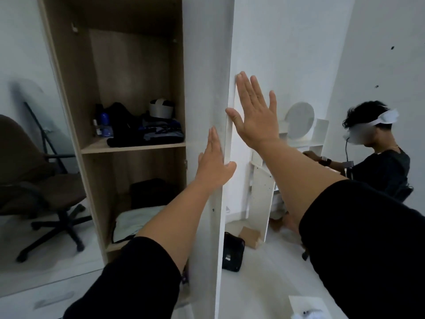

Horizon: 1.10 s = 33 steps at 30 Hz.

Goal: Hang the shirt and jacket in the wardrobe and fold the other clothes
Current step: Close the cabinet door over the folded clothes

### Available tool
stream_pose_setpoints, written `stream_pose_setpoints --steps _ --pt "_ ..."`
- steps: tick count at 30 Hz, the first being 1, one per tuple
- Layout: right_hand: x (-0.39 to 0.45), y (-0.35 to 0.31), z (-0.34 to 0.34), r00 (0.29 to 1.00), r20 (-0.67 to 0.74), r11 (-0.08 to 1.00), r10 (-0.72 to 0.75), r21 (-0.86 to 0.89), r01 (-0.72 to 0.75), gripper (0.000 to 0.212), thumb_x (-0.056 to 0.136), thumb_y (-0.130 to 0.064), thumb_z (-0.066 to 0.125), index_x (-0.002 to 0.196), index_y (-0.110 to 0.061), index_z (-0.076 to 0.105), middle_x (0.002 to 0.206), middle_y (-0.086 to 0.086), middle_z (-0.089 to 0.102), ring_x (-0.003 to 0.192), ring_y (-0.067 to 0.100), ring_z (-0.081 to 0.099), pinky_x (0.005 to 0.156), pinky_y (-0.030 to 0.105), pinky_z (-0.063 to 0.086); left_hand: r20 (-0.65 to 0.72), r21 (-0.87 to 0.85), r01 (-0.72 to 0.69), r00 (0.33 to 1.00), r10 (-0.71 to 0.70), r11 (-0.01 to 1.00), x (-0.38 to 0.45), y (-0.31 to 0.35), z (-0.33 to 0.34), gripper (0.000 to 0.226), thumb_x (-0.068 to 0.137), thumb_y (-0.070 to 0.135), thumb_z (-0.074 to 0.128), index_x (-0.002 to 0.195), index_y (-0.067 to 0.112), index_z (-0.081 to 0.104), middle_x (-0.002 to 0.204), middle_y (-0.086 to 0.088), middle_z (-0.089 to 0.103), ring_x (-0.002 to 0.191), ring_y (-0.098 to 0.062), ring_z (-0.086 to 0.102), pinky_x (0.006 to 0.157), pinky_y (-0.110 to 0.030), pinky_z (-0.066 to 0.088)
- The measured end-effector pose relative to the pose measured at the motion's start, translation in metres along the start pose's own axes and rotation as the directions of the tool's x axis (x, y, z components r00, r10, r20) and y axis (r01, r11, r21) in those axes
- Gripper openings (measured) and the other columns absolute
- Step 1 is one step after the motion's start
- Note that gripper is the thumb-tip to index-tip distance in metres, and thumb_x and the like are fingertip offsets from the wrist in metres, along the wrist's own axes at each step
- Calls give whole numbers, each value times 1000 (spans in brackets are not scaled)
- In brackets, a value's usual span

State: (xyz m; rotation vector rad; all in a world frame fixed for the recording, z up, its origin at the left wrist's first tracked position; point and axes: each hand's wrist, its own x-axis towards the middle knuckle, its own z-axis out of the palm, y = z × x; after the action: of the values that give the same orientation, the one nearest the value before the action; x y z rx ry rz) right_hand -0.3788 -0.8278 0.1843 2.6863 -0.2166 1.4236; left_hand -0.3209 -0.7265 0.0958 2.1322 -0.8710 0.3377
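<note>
Wardrobe (pixel 128 88) stands upright, long axis vertical, open side facing the camera. Its white door (pixel 207 65) is swung out edge-on toward the viewer, also vertical, running from top of frame down to the floor.

Both hands are on the door's free edge. Left hand (pixel 213 166): fingers straight and together, flat on the door's inner face, thumb hooked round the edge. Right hand (pixel 253 116): higher up, fingers straight and slightly spread, palm on the door's outer face, thumb on the edge. Neither hand grips any garment. Both forearms bare, black sleeves (pixel 358 238) at the elbows.

Wardrobe interior sits left of the left hand, near. Middle shelf (pixel 133 147) holds a pile of dark folded clothes (pixel 147 132), small bottles (pixel 102 126) at the left, and a grey-white band-like item (pixel 159 109) behind; cannot tell what it is. Lower compartment holds a dark bag or bundle (pixel 149 192) and a pale cloth (pixel 135 221) in front of it. Upper compartment shows bare wood back panel.

Brown office chair (pixel 39 180) left of wardrobe. Black bag (pixel 233 253) on the floor right of the door, cardboard piece (pixel 249 236) beside it. Another person (pixel 377 162) sits at right, wearing a headset, by a white shelf unit (pixel 264 185).
</note>
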Motion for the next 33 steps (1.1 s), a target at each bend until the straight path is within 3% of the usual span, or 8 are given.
stream_pose_setpoints --steps 3,7,11,15,17,21,26,33 --pt "7 -53 12 1000 13 999 -21 44 21 63 99 -51 19 153 -24 1 161 -7 1 149 14 -2 118 49 -2 20 -39 -10 1000 11 999 -17 -35 -45 98 80 34 57 146 38 -15 158 5 16 125 -28 48 98 -47 48" --pt "18 -128 31 999 17 990 -46 134 43 59 101 -48 18 153 -25 2 161 -7 1 149 14 -3 117 46 -5 38 9 -34 999 34 999 -34 -85 -107 92 83 28 58 149 38 -6 138 -3 48 105 -24 60 91 -42 54" --pt "29 -180 53 990 93 990 -105 104 95 55 101 -48 17 152 -33 -1 161 -9 -2 149 16 -7 117 50 -4 -40 112 -19 999 23 994 -47 -134 -153 72 91 28 56 150 23 13 136 -5 52 115 -25 57 100 -44 48" --pt "46 -198 84 960 207 980 -186 -33 197 55 101 -48 22 149 -42 -3 161 -6 -9 148 20 -12 116 57 -2 -120 272 33 993 0 962 -36 -179 -188 88 91 31 56 151 18 -7 152 -3 32 135 -25 39 114 -51 27" --pt "56 -210 104 946 254 976 -199 -32 214 56 101 -48 24 149 -42 -5 161 -6 -11 148 20 -14 116 57 -2 -167 372 56 986 8 926 -27 -201 -200 97 91 32 55 148 14 -21 160 -1 10 145 -20 20 118 -49 16" --pt "80 -241 152 927 291 971 -235 36 235 62 101 -45 28 150 -38 -10 161 -8 -10 148 18 -12 115 57 -2 -270 563 90 960 79 822 -8 -245 -212 98 92 34 53 146 9 -25 158 -2 -20 148 -16 -9 117 -49 7" --pt "117 -268 210 919 275 958 -284 105 265 64 101 -42 32 151 -35 -8 160 -9 -11 148 17 -10 115 57 0 -345 664 223 938 27 714 31 -294 -232 95 93 36 53 148 7 -19 158 -5 -21 147 -19 -15 116 -49 -5" --pt "170 -293 286 891 314 945 -327 139 297 60 102 -40 26 152 -25 -5 160 -7 -16 147 15 -14 116 57 -4 -360 734 393 917 -174 554 104 -353 -244 94 94 26 52 146 7 -25 155 -3 -30 144 -26 -23 113 -61 -2"
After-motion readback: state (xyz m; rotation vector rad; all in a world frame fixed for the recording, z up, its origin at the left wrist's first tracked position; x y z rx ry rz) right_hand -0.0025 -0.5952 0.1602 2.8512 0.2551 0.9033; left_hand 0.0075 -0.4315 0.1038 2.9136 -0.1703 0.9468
